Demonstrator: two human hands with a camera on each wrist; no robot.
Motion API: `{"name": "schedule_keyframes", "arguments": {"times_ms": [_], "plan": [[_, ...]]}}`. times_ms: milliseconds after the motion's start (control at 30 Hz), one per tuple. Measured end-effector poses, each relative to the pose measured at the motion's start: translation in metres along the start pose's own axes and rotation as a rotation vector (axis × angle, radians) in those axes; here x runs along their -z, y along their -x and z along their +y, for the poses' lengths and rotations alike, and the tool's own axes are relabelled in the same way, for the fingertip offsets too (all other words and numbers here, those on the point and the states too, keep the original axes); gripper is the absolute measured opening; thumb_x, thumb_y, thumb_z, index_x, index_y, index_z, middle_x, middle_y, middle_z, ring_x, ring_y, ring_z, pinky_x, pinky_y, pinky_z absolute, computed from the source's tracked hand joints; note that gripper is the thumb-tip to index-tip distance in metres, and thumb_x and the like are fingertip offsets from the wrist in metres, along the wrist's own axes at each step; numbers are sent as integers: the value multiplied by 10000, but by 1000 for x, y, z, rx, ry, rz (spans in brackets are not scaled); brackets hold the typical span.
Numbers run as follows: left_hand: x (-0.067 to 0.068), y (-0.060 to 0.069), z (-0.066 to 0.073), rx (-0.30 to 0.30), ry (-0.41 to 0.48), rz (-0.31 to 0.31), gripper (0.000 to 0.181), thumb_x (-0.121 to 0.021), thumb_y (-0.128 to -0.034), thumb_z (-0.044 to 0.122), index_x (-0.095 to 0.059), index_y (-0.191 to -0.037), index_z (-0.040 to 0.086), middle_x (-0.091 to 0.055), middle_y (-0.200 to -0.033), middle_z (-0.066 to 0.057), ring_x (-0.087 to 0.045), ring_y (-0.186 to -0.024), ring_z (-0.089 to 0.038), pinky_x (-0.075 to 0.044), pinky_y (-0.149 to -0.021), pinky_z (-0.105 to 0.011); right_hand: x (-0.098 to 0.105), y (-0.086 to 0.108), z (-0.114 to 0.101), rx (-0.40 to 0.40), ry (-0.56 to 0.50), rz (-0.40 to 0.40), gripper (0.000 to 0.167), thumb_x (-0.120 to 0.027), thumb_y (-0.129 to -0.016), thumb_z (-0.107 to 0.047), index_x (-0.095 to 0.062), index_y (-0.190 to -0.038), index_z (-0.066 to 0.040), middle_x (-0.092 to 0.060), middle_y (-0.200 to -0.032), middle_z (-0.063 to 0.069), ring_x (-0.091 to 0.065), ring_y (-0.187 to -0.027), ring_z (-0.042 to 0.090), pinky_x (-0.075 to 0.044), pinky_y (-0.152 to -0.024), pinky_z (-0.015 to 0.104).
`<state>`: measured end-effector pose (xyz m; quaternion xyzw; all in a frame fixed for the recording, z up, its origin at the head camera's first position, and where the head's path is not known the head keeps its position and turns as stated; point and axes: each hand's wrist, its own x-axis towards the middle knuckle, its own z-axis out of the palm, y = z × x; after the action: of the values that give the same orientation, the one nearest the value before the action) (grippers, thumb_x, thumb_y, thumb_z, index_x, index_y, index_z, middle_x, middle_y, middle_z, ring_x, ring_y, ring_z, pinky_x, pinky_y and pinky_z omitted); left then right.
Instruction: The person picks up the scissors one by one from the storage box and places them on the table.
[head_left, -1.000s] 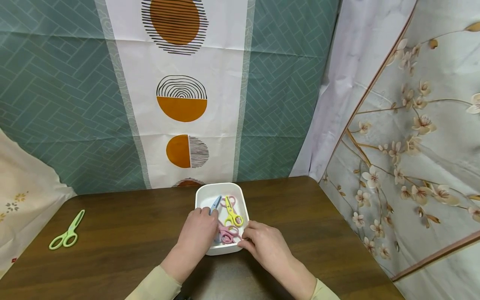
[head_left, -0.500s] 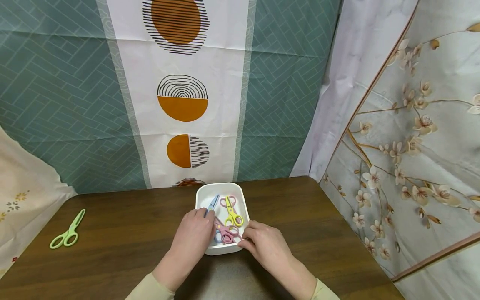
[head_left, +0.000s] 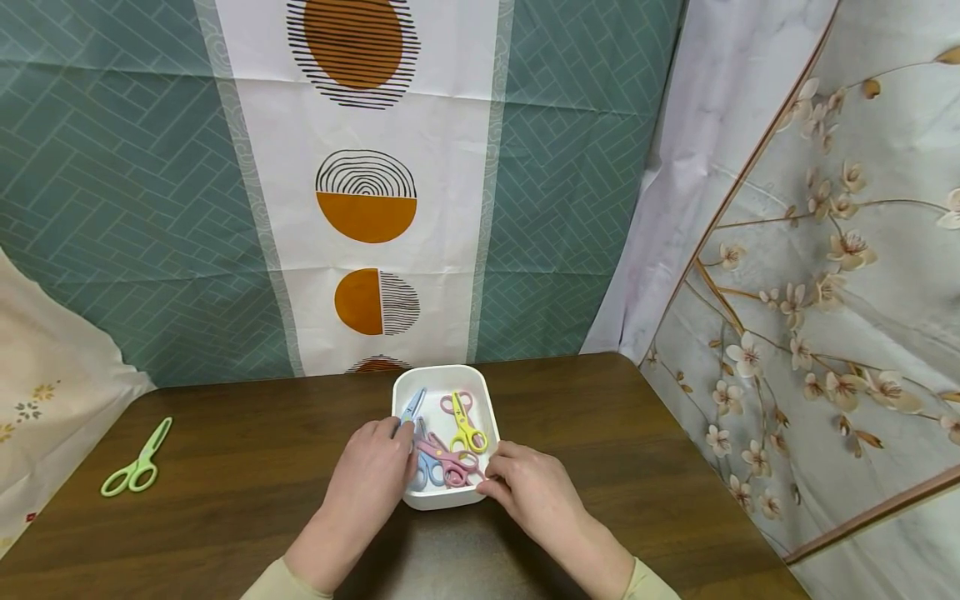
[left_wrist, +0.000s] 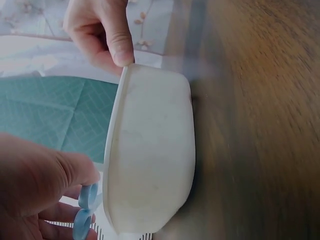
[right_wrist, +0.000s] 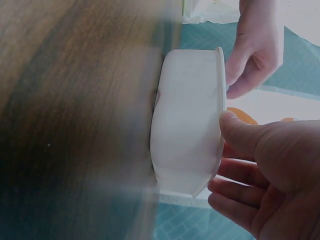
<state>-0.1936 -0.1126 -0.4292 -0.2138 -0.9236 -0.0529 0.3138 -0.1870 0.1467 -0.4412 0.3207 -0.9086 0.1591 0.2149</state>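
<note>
A white bin (head_left: 490,408) stands on the table, holding yellow scissors (head_left: 467,433), pink scissors (head_left: 452,458) and light blue ones beneath them. My left hand (head_left: 369,471) pinches blue scissors (head_left: 412,407) at the bin's left side, blades pointing away from me. In the left wrist view the thumb and fingers of my left hand (left_wrist: 45,190) are on the blue handle loops (left_wrist: 86,210), beside the bin's rim. My right hand (head_left: 538,492) grips the bin's near right rim; in the right wrist view the thumb of my right hand (right_wrist: 270,165) presses that rim.
Green scissors (head_left: 140,462) lie at the left of the brown wooden table (head_left: 262,442). A patterned cloth (head_left: 555,208) hangs behind the table, and a flowered cloth (head_left: 847,350) hangs along its right side.
My left hand has shifted left and slightly toward me with the blue scissors, uncovering more of the light blue pair in the bin. My right hand has stayed at the rim.
</note>
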Motion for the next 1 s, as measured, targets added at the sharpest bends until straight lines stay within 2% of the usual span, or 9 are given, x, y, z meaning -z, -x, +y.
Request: {"name": "schedule_keyframes", "arguments": {"times_ms": [100,200,367,533,633,833,1000], "plan": [[1,3,-3,35,21,-35,388,-947,-859,150,-769,-1134,-58,-748,-1022,-218,-714,-905,-379,-615,-896,-500,0,0,0,-1,-5,-4,200,-926,-879,-311,-759,-864,-201,-699,-973,-105,-647,-797,75,-560,-685,320],[2,7,-6,54,30,-38,406,-955,-852,146,-766,-1145,-61,-754,-1057,-229,-722,-944,-397,-610,-934,-515,0,0,0,1,-6,-6,196,-925,-883,-311,-764,-872,-200,-702,-978,-103,-648,-801,77,-562,-691,319],[2,12,-11,53,24,-15,417,-965,-832,132,-763,-1138,-66,-749,-1051,-230,-720,-946,-410,-606,-927,-519,0,0,0,6,-5,-5,189,-923,-891,-313,-773,-883,-198,-706,-993,-102,-645,-805,70,-562,-697,318],[4,15,-16,62,25,-19,422,-955,-846,131,-765,-1168,-65,-749,-1077,-233,-716,-966,-415,-606,-942,-522,1,0,-1,3,-7,-8,193,-922,-894,-310,-767,-873,-198,-699,-984,-104,-634,-794,68,-557,-690,318],[5,18,-20,59,26,3,405,-945,-851,118,-761,-1165,-60,-749,-1066,-228,-717,-954,-416,-608,-934,-523,1,0,-1,2,-5,-7,198,-922,-893,-312,-762,-866,-198,-693,-973,-107,-627,-786,65,-554,-683,314],[3,24,-30,27,22,90,392,-936,-810,63,-757,-1135,-65,-747,-1038,-222,-719,-911,-419,-613,-880,-520,1,0,-1,4,-7,1,202,-930,-884,-306,-762,-865,-195,-694,-971,-106,-621,-783,63,-552,-683,311],[3,28,-37,33,24,120,413,-950,-781,53,-770,-1134,-65,-754,-1043,-225,-724,-903,-420,-619,-838,-526,1,0,-2,3,-9,7,205,-937,-873,-302,-762,-861,-196,-698,-970,-100,-628,-784,70,-556,-686,318]]}}
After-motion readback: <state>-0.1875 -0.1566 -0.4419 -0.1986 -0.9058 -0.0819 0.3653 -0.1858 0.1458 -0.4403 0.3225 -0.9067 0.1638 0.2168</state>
